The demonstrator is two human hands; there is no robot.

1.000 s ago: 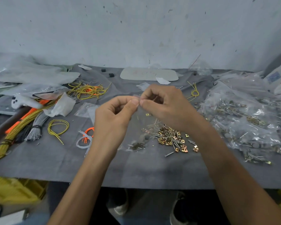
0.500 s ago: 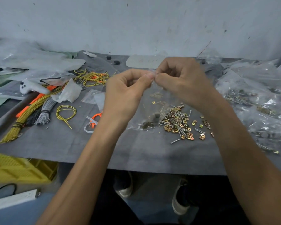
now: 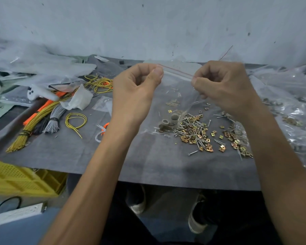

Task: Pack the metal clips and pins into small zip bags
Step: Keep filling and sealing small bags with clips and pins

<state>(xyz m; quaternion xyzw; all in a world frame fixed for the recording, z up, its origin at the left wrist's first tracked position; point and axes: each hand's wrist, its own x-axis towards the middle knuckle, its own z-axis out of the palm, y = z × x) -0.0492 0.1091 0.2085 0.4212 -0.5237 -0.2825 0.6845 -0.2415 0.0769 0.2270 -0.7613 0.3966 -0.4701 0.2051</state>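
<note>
The left hand [image 3: 136, 91] and right hand [image 3: 224, 87] are bare, forearms [image 3: 95, 174] too. Lower down show two pale shoes [image 3: 195, 224] and what seem dark trousers [image 3: 237, 218], dimly lit.

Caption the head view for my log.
Left hand and right hand pinch a clear zip bag over loose clips and pins.

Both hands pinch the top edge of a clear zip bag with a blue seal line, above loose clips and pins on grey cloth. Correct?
Not quite: the head view shows the seal line is red, not blue. Otherwise right: left hand and right hand pinch the top edge of the clear zip bag above the loose clips and pins on the grey cloth.
</note>
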